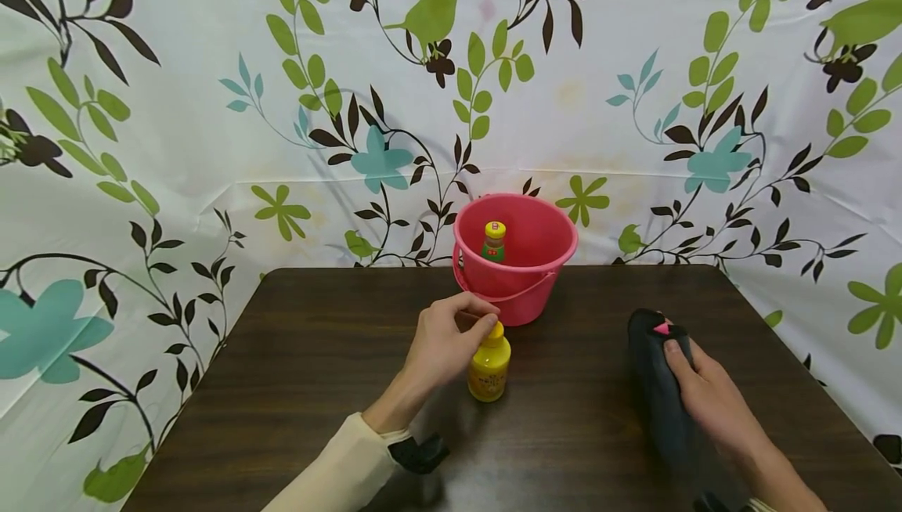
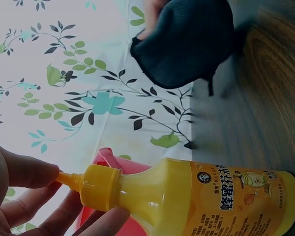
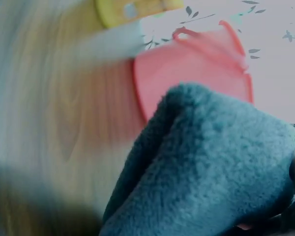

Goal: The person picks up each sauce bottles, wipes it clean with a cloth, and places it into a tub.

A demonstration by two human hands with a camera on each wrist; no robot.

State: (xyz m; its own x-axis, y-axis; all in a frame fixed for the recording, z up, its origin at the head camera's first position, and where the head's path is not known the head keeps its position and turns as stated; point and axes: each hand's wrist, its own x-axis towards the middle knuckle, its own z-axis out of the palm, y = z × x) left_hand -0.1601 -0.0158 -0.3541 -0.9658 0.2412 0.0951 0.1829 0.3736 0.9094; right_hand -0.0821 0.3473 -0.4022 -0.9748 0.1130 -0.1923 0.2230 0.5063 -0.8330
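Note:
My left hand point(image 1: 444, 340) has its thumb and fingers at the pointed nozzle of a yellow mustard squeeze bottle point(image 1: 488, 367), pinching the tip. The bottle stands upright over the table, its printed label showing in the left wrist view point(image 2: 236, 196). My right hand point(image 1: 719, 398) grips a dark fleecy cloth item point(image 1: 658, 394), its thumb on top. Dark edging and a small pink patch show on that item, but its exact kind is unclear. Teal pile covers its near side in the right wrist view point(image 3: 206, 162).
Behind the mustard bottle stands a pink bucket point(image 1: 517, 281) with its handle hanging down in front. Inside it is a small bottle point(image 1: 495, 242) with a yellow cap and green label. A patterned sheet point(image 1: 211, 144) hangs behind the dark wooden table point(image 1: 317, 355).

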